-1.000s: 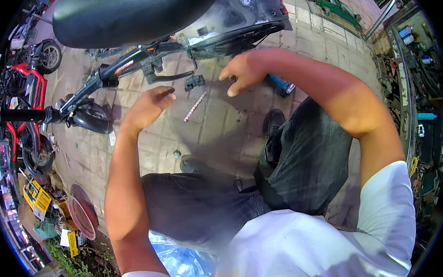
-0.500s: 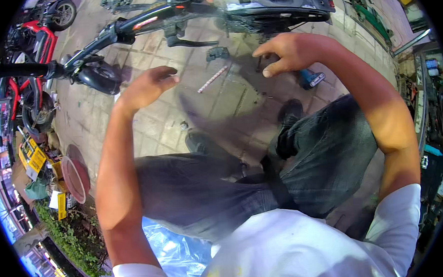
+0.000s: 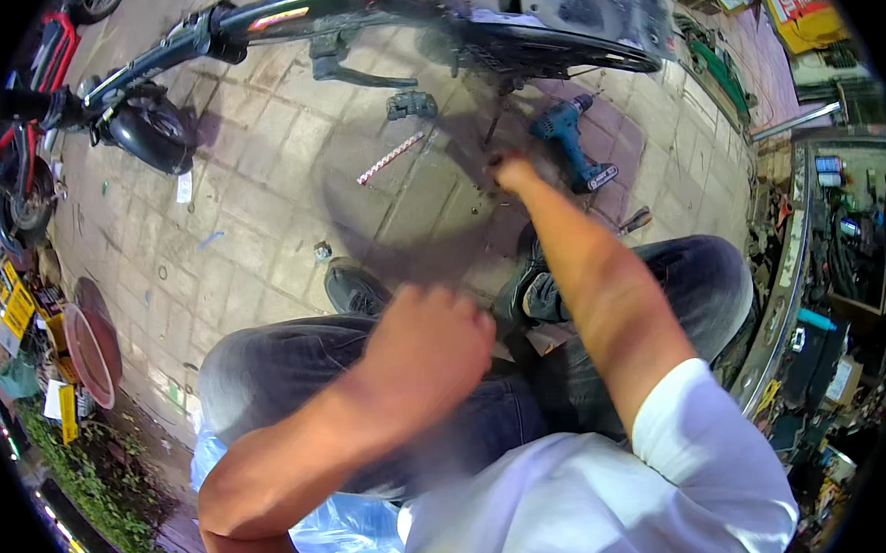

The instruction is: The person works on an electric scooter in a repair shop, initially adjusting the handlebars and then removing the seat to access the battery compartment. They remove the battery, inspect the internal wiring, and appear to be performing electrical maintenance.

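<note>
My left hand (image 3: 431,342) is raised over my lap, its fingers curled into a fist with their inner side hidden. Stretched forward, my right hand (image 3: 511,171) is low over the paving, its fingers closed at a dark spot; what they hold, if anything, cannot be made out. Just beyond them is a thin dark rod (image 3: 495,124). A blue cordless drill (image 3: 561,135) lies to the right of that hand. To its left are a red-and-white spiral stick (image 3: 390,159) and a dark grey blocky part (image 3: 411,105).
A dark bicycle-like frame (image 3: 279,20) with a small wheel (image 3: 160,131) spans the far side. A screwdriver-like tool (image 3: 635,220) lies by my right knee. Cluttered shelving (image 3: 824,287) stands at right; a pink basin (image 3: 91,355) and yellow boxes (image 3: 11,299) are at left.
My left hand has drawn back toward my lap and curled into a fist. My right hand has moved down and left, its fingers closing; the drill now shows fully. The view has shifted.
</note>
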Tool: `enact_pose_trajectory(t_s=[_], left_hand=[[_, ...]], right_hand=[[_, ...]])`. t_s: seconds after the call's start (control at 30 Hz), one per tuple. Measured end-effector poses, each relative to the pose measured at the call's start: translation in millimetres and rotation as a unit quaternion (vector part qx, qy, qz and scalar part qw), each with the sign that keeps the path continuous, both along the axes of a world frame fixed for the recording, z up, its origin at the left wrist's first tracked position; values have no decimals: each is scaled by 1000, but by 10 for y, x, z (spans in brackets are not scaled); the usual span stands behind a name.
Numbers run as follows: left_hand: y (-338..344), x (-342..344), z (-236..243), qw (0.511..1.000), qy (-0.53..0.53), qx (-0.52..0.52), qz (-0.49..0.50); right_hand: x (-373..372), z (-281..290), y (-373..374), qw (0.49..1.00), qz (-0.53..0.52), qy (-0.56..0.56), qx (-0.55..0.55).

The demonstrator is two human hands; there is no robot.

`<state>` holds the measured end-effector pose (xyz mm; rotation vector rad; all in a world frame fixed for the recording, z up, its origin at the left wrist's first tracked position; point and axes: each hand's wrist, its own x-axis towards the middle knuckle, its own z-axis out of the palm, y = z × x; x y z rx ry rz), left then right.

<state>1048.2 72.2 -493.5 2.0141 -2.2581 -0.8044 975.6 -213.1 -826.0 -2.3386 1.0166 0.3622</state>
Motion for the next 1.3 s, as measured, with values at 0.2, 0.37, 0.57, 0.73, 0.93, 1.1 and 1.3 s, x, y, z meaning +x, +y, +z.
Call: enact_pose_trajectory(t_s=[0.2,0.37,0.57,0.73,0.93,1.1,1.3], left_hand=[[278,-181,-35,999,9,-14,-32],[281,-111,62,999,-7,-36,0],[268,-123,24,1000,6,-11,-18],[277,-152,11,999,6,-44,19],[211,-261,105,998,39,-42,18],[252,-201,164,1000,11,-11,28],[437,1047,673,948,150,-151,237]], right_hand=[[-645,-591,472,962,-272,7,6],[-622,-641,444,964,-260,-38,-50],[-727,-856,680,973,-205,-92,-49],[-524,-615,1038,988,-130,-81,-20],[-316,-661,978,996,-72,-34,-44],[-179,-611,998,999,-45,-12,-22],[-61,-644,1220,998,-12,-60,-8]])
